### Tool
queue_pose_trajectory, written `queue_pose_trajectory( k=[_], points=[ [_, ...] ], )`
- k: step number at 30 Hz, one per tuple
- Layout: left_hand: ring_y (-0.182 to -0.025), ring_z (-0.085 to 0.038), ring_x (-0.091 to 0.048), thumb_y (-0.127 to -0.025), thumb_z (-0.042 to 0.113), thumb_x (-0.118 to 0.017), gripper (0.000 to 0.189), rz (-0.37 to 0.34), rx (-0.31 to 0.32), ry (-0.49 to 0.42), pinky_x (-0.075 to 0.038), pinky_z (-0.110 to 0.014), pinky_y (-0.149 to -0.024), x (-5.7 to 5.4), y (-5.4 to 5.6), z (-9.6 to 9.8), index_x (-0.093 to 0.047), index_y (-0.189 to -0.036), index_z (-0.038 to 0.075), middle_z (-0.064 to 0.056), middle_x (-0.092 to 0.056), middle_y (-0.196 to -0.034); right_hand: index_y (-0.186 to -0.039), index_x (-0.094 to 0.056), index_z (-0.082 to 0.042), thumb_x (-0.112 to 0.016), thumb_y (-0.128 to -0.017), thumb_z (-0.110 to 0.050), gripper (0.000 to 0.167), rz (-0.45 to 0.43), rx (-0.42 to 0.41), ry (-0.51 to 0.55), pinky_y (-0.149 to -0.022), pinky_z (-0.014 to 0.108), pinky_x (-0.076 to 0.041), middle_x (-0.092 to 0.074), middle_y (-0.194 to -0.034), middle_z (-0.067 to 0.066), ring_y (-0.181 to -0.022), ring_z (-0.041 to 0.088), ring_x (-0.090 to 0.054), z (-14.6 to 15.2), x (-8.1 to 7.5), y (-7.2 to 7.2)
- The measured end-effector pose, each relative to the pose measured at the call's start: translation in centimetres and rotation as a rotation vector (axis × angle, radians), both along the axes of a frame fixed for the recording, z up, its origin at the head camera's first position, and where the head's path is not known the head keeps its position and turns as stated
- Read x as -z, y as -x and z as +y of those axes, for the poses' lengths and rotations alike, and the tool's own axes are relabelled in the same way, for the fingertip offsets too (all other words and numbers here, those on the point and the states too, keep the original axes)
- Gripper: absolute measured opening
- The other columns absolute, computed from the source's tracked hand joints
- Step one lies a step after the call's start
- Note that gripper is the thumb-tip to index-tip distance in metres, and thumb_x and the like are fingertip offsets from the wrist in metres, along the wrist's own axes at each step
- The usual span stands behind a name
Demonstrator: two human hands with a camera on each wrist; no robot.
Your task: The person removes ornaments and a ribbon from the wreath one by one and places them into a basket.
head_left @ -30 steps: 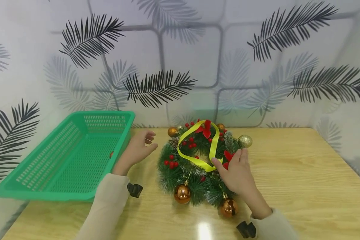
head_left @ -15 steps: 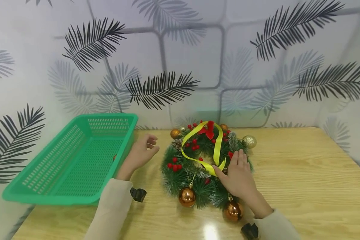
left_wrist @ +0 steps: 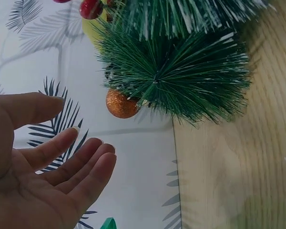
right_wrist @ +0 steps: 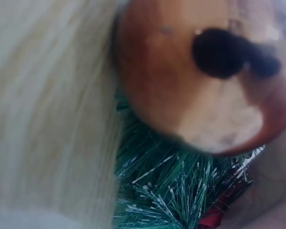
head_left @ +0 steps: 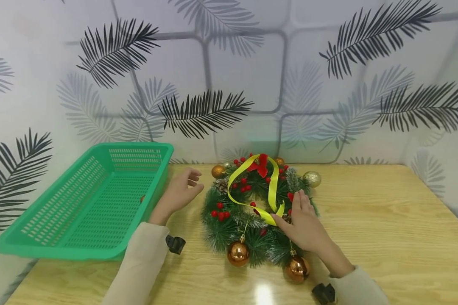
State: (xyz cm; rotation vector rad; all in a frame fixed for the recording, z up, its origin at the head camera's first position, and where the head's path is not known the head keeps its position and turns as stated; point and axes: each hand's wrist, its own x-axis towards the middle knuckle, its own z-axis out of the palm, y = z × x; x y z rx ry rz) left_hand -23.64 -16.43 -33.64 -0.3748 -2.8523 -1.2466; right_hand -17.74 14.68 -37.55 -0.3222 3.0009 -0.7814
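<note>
A green Christmas wreath lies on the table, trimmed with red berries, red bows and shiny baubles. A yellow ribbon loop rests on top of it. My right hand lies over the wreath's right side with straight fingers, its thumb at the ribbon's near end. In the right wrist view a copper bauble hides much of that hand. My left hand is held apart from the wreath, to its left, with fingers loosely bent and nothing in them. The left wrist view shows its palm near an orange glitter ball.
A green plastic basket stands on the left, with a small reddish thing partly visible at its right wall. Two copper baubles, including the left one, hang off the wreath's near side. A leaf-patterned wall covering rises behind the wooden table.
My right thumb has slid slightly nearer along the ribbon, and its fingertips have moved a little left. The near baubles sit slightly closer to me. My left hand has barely moved.
</note>
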Motion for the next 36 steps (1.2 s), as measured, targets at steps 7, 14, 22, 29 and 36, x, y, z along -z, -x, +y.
queue_pose_trajectory(
  k=[7, 14, 22, 29, 36],
  points=[
    [-0.115, -0.039, -0.054, -0.091, 0.016, -0.056, 0.043, 0.011, -0.02, -0.016, -0.046, -0.05, -0.096, 0.8, 1.4, 0.5, -0.047, -0.13, -0.002, -0.025, -0.053, -0.129, -0.145, -0.004, 0.017, -0.045, -0.097, -0.051, 0.093, 0.011, -0.057, 0.006, -0.112, 0.063, -0.015, 0.001, -0.153, 0.036, -0.141, 0.051, -0.003, 0.7, 0.2, 0.5],
    [-0.118, -0.041, -0.051, -0.091, 0.014, -0.057, 0.048, -0.003, -0.032, -0.041, -0.044, -0.05, -0.098, 1.4, 2.3, 0.7, -0.043, -0.134, -0.003, -0.026, -0.049, -0.132, -0.146, -0.005, 0.015, -0.046, -0.096, -0.052, 0.093, -0.003, -0.13, 0.031, -0.112, 0.063, -0.017, 0.0, -0.155, 0.032, -0.142, 0.049, -0.004, 1.4, -0.2, 1.2],
    [-0.119, -0.041, -0.05, -0.091, 0.016, -0.057, 0.049, -0.012, -0.045, -0.037, -0.044, -0.052, -0.098, 1.2, 3.0, 0.9, -0.043, -0.135, -0.001, -0.026, -0.047, -0.135, -0.148, -0.006, 0.012, -0.046, -0.097, -0.049, 0.09, -0.021, -0.23, 0.019, -0.113, 0.061, -0.017, 0.001, -0.156, 0.03, -0.143, 0.047, -0.004, 2.5, -0.3, 2.7],
    [-0.12, -0.042, -0.048, -0.091, 0.016, -0.06, 0.052, 0.007, -0.04, -0.028, -0.045, -0.052, -0.097, 1.7, 3.8, 0.8, -0.043, -0.137, -0.002, -0.024, -0.046, -0.137, -0.149, -0.005, 0.009, -0.048, -0.096, -0.049, 0.09, -0.045, -0.31, 0.047, -0.111, 0.062, -0.02, 0.002, -0.157, 0.027, -0.143, 0.047, -0.005, 3.3, -0.4, 4.3],
    [-0.119, -0.042, -0.05, -0.092, 0.017, -0.059, 0.051, -0.018, -0.028, -0.05, -0.048, -0.052, -0.092, 2.0, 4.5, 1.0, -0.043, -0.137, -0.001, -0.024, -0.045, -0.138, -0.151, -0.002, 0.005, -0.049, -0.096, -0.049, 0.09, -0.066, -0.323, 0.067, -0.111, 0.062, -0.021, 0.004, -0.159, 0.022, -0.144, 0.044, -0.005, 3.9, -0.1, 5.1]
  ],
)
